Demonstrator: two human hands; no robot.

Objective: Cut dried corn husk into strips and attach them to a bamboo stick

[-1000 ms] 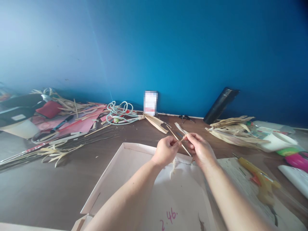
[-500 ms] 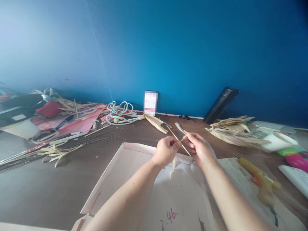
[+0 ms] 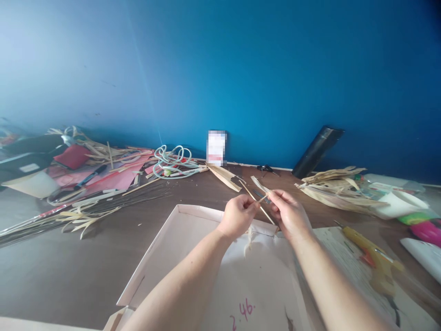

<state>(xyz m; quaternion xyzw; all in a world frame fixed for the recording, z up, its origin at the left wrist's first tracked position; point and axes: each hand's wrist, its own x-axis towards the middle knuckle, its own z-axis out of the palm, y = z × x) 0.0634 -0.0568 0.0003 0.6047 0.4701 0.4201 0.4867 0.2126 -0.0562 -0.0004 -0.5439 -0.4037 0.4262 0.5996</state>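
Above the far edge of a white cardboard tray [image 3: 161, 253], my left hand [image 3: 240, 215] is closed in a pinch on a thin pale strip of dried husk [image 3: 263, 199]. The strip stretches across to the fingertips of my right hand [image 3: 288, 211], which pinch its other end. A wider pale husk piece [image 3: 259, 184] juts up just beyond my right fingers; whether it joins the strip I cannot tell. Behind the hands, a thin stick [image 3: 248, 191] lies slanted. Frayed pale strands [image 3: 248, 242] hang beneath my left hand, their upper end hidden.
A phone [image 3: 216, 148] with a blurred screen leans against the blue wall. Dried husks [image 3: 327, 191], a white cup [image 3: 401, 202] and a yellow glue gun [image 3: 374, 257] lie right. Leftward are a coiled pale cable [image 3: 174, 161], pink paper [image 3: 119, 179] and thin wires [image 3: 113, 207].
My right fingertips have drawn slightly away from my left, and a little more of the strip shows between them. The rest stays as it was, apart from a small view shift.
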